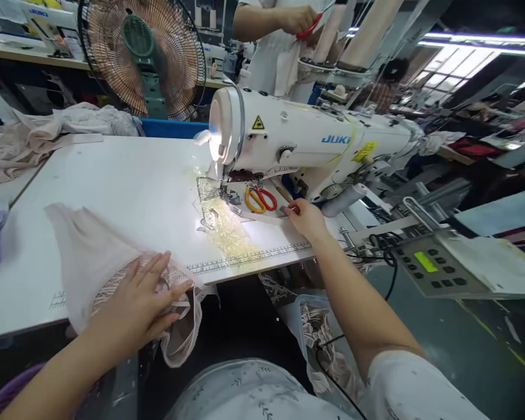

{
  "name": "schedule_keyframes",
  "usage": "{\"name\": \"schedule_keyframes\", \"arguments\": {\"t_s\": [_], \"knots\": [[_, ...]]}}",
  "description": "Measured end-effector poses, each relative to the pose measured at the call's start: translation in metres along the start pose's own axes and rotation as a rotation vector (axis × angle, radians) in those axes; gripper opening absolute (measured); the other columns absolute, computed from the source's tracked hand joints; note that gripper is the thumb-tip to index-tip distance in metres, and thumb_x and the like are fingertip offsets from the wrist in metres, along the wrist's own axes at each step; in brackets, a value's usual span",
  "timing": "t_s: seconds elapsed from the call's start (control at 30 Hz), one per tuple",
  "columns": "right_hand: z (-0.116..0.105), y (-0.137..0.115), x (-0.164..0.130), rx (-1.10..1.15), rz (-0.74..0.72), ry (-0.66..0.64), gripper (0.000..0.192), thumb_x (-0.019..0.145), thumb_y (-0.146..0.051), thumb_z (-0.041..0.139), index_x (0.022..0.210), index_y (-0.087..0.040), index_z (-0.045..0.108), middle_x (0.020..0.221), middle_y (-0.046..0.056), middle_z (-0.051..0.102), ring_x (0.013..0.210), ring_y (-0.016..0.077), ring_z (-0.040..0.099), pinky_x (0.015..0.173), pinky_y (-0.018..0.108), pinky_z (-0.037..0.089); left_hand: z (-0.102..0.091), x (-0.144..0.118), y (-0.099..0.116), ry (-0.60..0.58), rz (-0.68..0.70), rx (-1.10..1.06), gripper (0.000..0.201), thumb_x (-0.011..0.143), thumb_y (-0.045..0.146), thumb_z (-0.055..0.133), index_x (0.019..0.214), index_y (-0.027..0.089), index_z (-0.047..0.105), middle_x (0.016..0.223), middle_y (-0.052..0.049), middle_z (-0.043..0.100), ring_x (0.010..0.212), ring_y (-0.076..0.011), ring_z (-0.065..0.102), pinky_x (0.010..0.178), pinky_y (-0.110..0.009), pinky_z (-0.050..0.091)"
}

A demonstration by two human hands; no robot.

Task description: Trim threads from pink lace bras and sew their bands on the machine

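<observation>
The left grip (146,294) lies flat, fingers spread, pressing a sheer pink garment (96,256) on the desk (126,181) edge at 7 o'clock. The right grip (305,217) reaches to 3 o'clock, fingertips pinched on a small brown-handled tool (285,195) beside orange and red scissors (259,197) under the sewing machine (306,137).

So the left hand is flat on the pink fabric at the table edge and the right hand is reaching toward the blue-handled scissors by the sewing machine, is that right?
Not quite. The head view shows the scissors have one yellow and one red handle, not blue. The rest holds: the left hand lies flat on the pink fabric at the table edge, and the right hand reaches toward them beside the sewing machine.
</observation>
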State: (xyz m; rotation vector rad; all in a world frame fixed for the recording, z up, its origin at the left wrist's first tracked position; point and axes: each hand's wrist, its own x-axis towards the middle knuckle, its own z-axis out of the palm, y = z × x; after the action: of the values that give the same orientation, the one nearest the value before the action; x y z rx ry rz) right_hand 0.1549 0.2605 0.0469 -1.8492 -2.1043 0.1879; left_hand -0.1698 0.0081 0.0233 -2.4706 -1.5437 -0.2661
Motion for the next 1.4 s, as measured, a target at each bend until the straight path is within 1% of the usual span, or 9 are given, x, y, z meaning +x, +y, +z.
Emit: {"name": "schedule_keyframes", "arguments": {"t_s": [0.2, 0.3, 0.4, 0.47, 0.6, 0.8, 0.97, 1.17, 1.4], "knots": [[-0.005, -0.008, -0.005, -0.153, 0.010, 0.012, 0.029, 0.082, -0.028, 0.054, 0.102, -0.013, 0.068, 0.111, 0.019, 0.060, 0.093, 0.0294, 0.059, 0.071, 0.036, 0.042, -0.010, -0.001, 0.023, -0.060, -0.139, -0.001, 0.046, 0.081, 0.031, 0.060, 0.127, 0.031, 0.055, 0.121, -0.016, 0.052, 0.111, -0.0338, 0.052, 0.096, -0.057, 0.041], [-0.010, -0.052, -0.045, -0.027, -0.190, -0.040, 0.025, 0.086, -0.025, 0.049, 0.102, -0.015, 0.067, 0.103, 0.012, 0.064, 0.088, 0.0228, 0.060, 0.072, 0.032, 0.044, -0.009, -0.003, 0.027, -0.107, -0.155, -0.012, 0.048, 0.083, 0.030, 0.058, 0.130, 0.030, 0.052, 0.126, -0.017, 0.050, 0.119, -0.0354, 0.047, 0.099, -0.058, 0.038], [-0.004, -0.114, -0.094, 0.175, -0.578, -0.394, 0.020, 0.089, -0.023, 0.047, 0.091, -0.019, 0.067, 0.090, 0.005, 0.066, 0.078, 0.0155, 0.060, 0.069, 0.025, 0.043, -0.009, -0.004, 0.028, -0.125, -0.169, -0.020, 0.047, 0.084, 0.030, 0.057, 0.130, 0.030, 0.052, 0.128, -0.018, 0.049, 0.121, -0.0362, 0.046, 0.099, -0.060, 0.037], [0.006, -0.151, -0.116, 0.136, -0.767, -0.458, 0.020, 0.090, -0.026, 0.048, 0.090, -0.019, 0.066, 0.087, 0.005, 0.065, 0.079, 0.0164, 0.060, 0.068, 0.026, 0.042, -0.010, -0.004, 0.029, -0.136, -0.177, -0.024, 0.047, 0.083, 0.029, 0.058, 0.130, 0.029, 0.052, 0.129, -0.019, 0.048, 0.121, -0.0371, 0.046, 0.098, -0.061, 0.038], [0.023, -0.189, -0.126, -0.038, -0.867, -0.493, 0.021, 0.090, -0.026, 0.046, 0.096, -0.017, 0.063, 0.087, 0.009, 0.062, 0.075, 0.0195, 0.060, 0.060, 0.027, 0.040, -0.011, -0.004, 0.032, -0.166, -0.195, -0.038, 0.045, 0.083, 0.029, 0.058, 0.128, 0.027, 0.055, 0.134, -0.021, 0.045, 0.124, -0.0395, 0.043, 0.098, -0.064, 0.036], [0.019, -0.194, -0.113, -0.126, -0.890, -0.598, 0.015, 0.084, -0.016, 0.053, 0.095, -0.015, 0.063, 0.089, 0.010, 0.064, 0.077, 0.0202, 0.061, 0.062, 0.026, 0.041, -0.012, -0.006, 0.034, -0.176, -0.206, -0.057, 0.047, 0.087, 0.029, 0.054, 0.133, 0.030, 0.048, 0.136, -0.019, 0.046, 0.127, -0.0374, 0.041, 0.098, -0.066, 0.034], [0.016, -0.193, -0.104, -0.115, -0.864, -0.671, 0.015, 0.087, -0.026, 0.052, 0.093, -0.020, 0.064, 0.089, 0.004, 0.068, 0.080, 0.0171, 0.062, 0.060, 0.023, 0.040, -0.013, -0.009, 0.031, -0.175, -0.178, -0.071, 0.047, 0.089, 0.031, 0.049, 0.136, 0.029, 0.044, 0.139, -0.016, 0.046, 0.129, -0.0350, 0.041, 0.097, -0.069, 0.030], [0.022, -0.199, -0.116, -0.135, -0.816, -0.576, 0.019, 0.086, -0.020, 0.047, 0.099, -0.017, 0.061, 0.094, 0.010, 0.065, 0.081, 0.0205, 0.063, 0.058, 0.026, 0.042, -0.013, -0.012, 0.028, -0.179, -0.158, -0.132, 0.046, 0.091, 0.032, 0.047, 0.137, 0.027, 0.042, 0.141, -0.012, 0.046, 0.130, -0.0345, 0.039, 0.099, -0.071, 0.027], [0.020, -0.205, -0.122, -0.157, -0.942, -0.568, 0.011, 0.077, -0.011, 0.056, 0.086, -0.015, 0.062, 0.090, 0.011, 0.065, 0.083, 0.0206, 0.064, 0.065, 0.026, 0.045, -0.016, -0.012, 0.026, -0.197, -0.169, -0.209, 0.048, 0.090, 0.029, 0.048, 0.138, 0.027, 0.041, 0.138, -0.011, 0.050, 0.131, -0.0310, 0.039, 0.105, -0.068, 0.022]]}}
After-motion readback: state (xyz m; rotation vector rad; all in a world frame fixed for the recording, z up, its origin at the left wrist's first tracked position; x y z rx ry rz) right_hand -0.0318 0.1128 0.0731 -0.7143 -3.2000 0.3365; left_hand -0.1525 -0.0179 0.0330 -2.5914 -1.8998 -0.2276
